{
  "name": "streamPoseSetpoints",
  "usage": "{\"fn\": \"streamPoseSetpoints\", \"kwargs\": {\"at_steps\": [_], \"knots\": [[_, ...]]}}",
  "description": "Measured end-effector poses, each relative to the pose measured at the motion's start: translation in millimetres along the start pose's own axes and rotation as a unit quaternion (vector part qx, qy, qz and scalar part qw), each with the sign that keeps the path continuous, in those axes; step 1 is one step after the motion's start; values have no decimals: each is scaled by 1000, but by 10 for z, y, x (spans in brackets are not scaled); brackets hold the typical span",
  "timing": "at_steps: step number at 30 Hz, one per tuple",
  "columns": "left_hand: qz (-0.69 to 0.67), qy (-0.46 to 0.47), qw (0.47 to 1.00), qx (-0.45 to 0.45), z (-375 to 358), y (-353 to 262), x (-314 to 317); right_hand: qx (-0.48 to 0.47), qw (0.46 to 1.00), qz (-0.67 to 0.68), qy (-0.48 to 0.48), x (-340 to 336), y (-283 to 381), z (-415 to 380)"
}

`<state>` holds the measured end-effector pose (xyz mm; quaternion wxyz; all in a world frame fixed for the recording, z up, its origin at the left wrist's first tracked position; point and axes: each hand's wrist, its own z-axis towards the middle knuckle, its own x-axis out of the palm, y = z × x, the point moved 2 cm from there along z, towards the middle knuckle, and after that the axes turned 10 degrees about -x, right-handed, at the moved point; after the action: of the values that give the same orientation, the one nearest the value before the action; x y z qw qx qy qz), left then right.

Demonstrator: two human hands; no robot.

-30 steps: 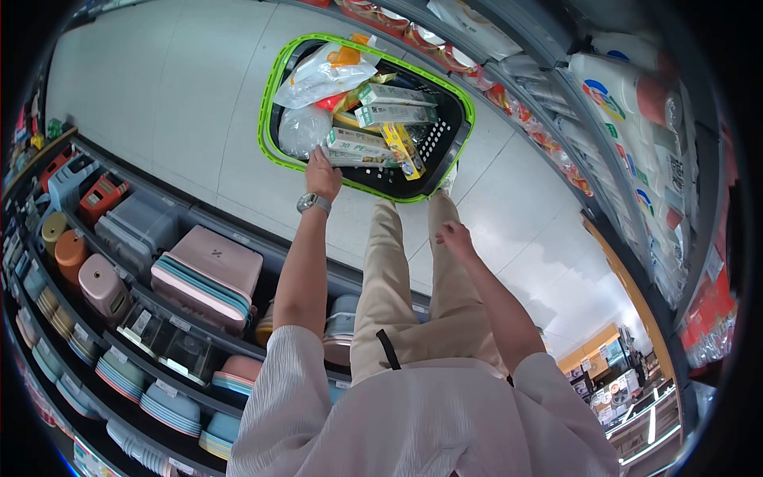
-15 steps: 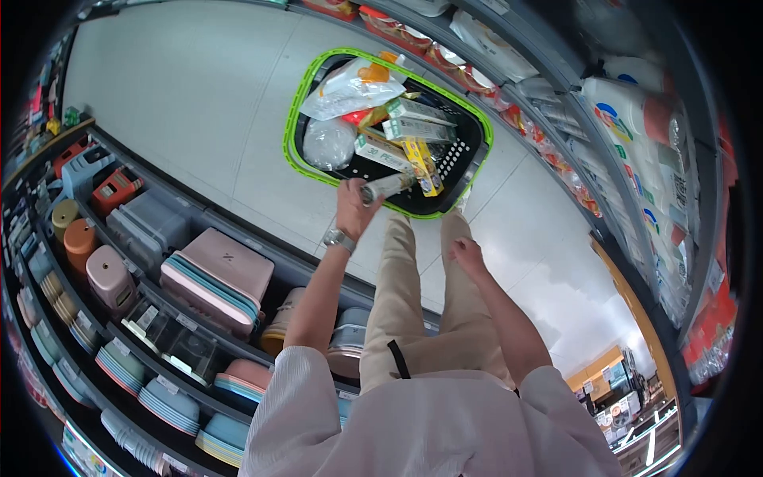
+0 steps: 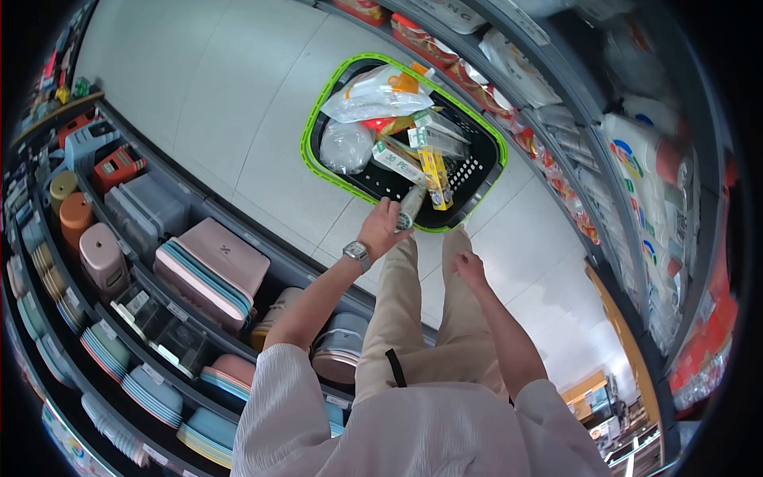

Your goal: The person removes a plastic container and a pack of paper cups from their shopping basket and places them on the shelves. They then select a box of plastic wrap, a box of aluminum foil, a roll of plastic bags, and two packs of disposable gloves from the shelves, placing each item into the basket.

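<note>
Head view: at the basket's near rim (image 3: 343,188), the left hand (image 3: 380,227) clasps a slim package (image 3: 411,207), best angled clear of the edge; the right hand (image 3: 470,269) hangs loosely curled, apparently empty.

Lt-gry shirt (image 3: 453,429), bge trousers (image 3: 433,362), watch (image 3: 357,253)

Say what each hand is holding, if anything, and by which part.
Left hand: a slim pale package, by its end nearer the wearer. Right hand: loosely curled, nothing visible in it.
</note>
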<state>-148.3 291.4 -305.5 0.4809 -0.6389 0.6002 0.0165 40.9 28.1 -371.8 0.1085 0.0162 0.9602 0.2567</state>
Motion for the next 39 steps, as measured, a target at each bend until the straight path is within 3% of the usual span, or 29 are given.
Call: {"fn": "streamPoseSetpoints", "kwargs": {"at_steps": [8, 11, 13, 17, 19, 21, 23, 24, 26, 27, 29, 30, 32, 36, 39], "knots": [[57, 18, 997, 44, 162, 132, -96, 15, 1000, 22, 1, 12, 108, -15], [71, 2, 997, 24, 232, 313, -255, 14, 1000, 28, 4, -1, 132, 17], [68, -90, 993, 21, 329, 540, -326, 9, 1000, 25, 2, -6, 108, 65], [94, -84, 992, -17, 580, 898, -400, 3, 1000, -3, 3, 9, 121, 101], [213, -66, 974, -49, 699, 987, -352, 4, 1000, -14, -2, 39, 135, 87], [214, -107, 970, -29, 813, 908, -403, -5, 1000, 10, -6, 76, 159, 93], [179, -231, 956, 9, 916, 578, -782, 2, 1000, 9, -2, 84, 215, 88], [179, -233, 956, 8, 987, 520, -936, 12, 1000, 10, 4, 93, 235, 87], [161, -396, 902, -60, 1093, 559, -1266, 11, 1000, 17, 5, 114, 230, 91], [161, -398, 901, -62, 1136, 706, -1308, 11, 1000, 25, 4, 117, 232, 92], [58, -356, 909, -210, 1198, 1170, -1327, 9, 1000, 23, 6, 114, 273, 88], [57, -358, 908, -210, 1197, 1245, -1361, 8, 1000, 22, 7, 109, 304, 86], [-75, -262, 922, -274, 1197, 1407, -1340, 8, 999, 38, 5, 102, 361, 80], [56, -353, 915, -187, 811, 1112, -1418, -28, 992, 121, -10, 129, 454, 163], [-106, -379, 893, -219, 219, 333, -1650, -87, 990, 112, -16, -35, 1021, 120]]}}
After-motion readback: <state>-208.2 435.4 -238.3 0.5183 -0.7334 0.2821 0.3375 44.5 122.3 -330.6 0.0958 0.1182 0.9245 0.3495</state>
